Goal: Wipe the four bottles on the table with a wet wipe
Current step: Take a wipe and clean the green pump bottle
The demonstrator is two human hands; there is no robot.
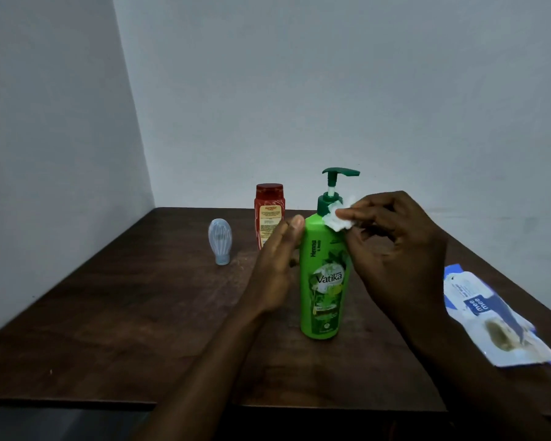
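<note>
The green bottle (323, 275), stood on the worktop (140, 313), is touched by the straight fingers of the left hand (277, 265) while the wet wipe (339, 218), pinched in the right hand (395, 249), is pressed to its shoulder; next it must likely be slid down the side.

White wipe (337, 218) on green pump bottle (322, 291)

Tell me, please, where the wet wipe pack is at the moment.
In the head view, the wet wipe pack lies near the right edge of the table, to the right of the green pump bottle and the right hand.
</note>
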